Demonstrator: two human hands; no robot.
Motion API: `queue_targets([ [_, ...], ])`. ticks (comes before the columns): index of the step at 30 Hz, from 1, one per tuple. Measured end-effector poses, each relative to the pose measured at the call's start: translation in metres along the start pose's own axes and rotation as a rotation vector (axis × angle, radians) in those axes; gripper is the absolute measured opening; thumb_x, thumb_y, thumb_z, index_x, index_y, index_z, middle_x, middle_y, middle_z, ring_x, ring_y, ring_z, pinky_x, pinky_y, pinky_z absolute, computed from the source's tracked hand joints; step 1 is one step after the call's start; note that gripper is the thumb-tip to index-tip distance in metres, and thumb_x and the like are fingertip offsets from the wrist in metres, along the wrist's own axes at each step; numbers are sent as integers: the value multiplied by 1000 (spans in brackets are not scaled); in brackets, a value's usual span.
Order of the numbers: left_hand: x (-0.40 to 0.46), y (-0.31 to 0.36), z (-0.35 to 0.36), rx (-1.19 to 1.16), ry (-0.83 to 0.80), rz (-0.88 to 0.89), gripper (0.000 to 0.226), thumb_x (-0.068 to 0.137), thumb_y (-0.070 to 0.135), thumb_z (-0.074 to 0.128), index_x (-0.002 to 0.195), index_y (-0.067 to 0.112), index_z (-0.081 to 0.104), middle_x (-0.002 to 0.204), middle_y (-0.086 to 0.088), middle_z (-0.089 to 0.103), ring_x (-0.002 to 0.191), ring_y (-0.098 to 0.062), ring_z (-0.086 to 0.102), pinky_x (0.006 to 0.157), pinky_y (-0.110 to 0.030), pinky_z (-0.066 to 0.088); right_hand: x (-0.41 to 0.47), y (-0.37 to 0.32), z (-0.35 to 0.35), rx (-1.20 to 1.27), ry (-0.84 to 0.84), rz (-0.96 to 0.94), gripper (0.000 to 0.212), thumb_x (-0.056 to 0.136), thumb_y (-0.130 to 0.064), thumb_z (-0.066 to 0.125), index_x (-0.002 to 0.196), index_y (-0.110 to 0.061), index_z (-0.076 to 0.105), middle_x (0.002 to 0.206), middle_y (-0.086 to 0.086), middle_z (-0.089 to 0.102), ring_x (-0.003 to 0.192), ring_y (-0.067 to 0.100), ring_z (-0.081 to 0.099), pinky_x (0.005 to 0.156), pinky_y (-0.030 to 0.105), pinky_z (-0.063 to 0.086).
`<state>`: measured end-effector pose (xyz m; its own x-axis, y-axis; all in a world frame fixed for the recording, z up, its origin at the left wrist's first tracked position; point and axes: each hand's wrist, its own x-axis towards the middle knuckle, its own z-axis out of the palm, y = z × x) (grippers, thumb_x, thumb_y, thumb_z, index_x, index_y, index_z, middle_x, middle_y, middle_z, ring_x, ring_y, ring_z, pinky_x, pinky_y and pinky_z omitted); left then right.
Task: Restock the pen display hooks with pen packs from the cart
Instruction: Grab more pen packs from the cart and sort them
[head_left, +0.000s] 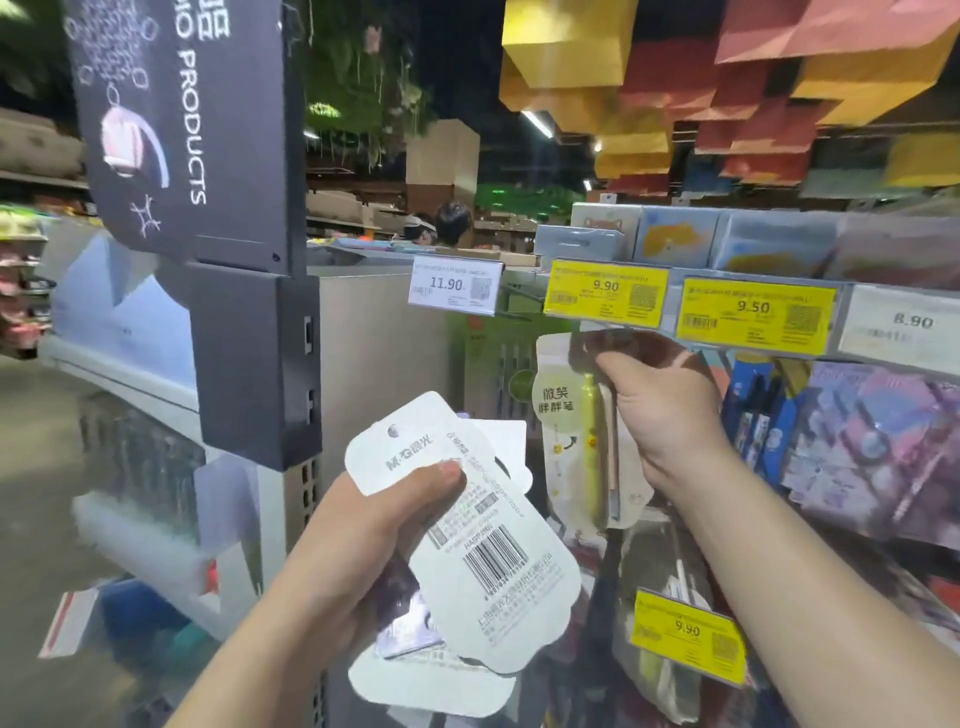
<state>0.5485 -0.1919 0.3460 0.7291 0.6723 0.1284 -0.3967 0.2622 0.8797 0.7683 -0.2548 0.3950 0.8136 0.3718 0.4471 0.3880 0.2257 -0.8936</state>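
Left hand (363, 525): clamped on a fanned stack of white-backed pen packs (467, 545), thumb pressed across the top card near its printed text, fingers curled behind.
Reason for hold: judged a reserve supply, kept at chest level so that single packs can be drawn off; barcode backs face the camera.
Left arm pose: forearm rising from the lower frame edge, wrist bent inward toward the display.
Right hand (660, 410): closed on the upper part of a cream-fronted pen pack (571, 431), fingers curled round its header, palm edge toward the camera.
Reason for hold: the header is raised just under the yellow 9.90 price tag (605, 293), probably to bring the hang-hole to the hook; the hook itself is hidden behind the fingers, so engagement cannot be told.
Right arm pose: forearm extended up and forward from the lower right, wrist cocked upward.
Stock position: reserve stack below and left of the right hand; the single pack hangs down from its fingers.
Cart: not identifiable.
Surroundings: further hanging packs (852, 441) just right of the right hand.
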Motion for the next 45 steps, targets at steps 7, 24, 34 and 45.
queue_targets([
  [7,-3,7,3,-50,-47,48,33,98,-4,50,124,2,69,111,-28,75,40,-10,63,30,-9,36,-3,-1,12,-251,100,-247,30,92,-21,64,71,-2,57,58,3,45,48,6,45,44,18,32],
  [24,16,-2,-9,-59,-39,41,35,93,-1,57,124,7,72,114,-28,74,83,-32,78,48,-24,56,-8,-16,9,-46,32,-57,42,92,-7,58,54,-15,43,45,-8,35,42,8,29,54,26,26],
  [34,18,-7,-16,-44,-38,59,34,95,1,57,124,7,71,113,-26,74,77,-27,78,46,-20,55,5,7,9,-43,130,79,27,94,-13,62,119,-10,56,86,4,53,68,16,47,62,32,35],
  [45,20,-14,-23,-5,-53,64,34,94,4,60,126,9,71,116,-24,74,90,-31,78,55,-27,61,-1,38,3,-168,29,-92,18,103,-41,56,105,-25,63,88,-3,68,81,18,62,66,32,41],
])
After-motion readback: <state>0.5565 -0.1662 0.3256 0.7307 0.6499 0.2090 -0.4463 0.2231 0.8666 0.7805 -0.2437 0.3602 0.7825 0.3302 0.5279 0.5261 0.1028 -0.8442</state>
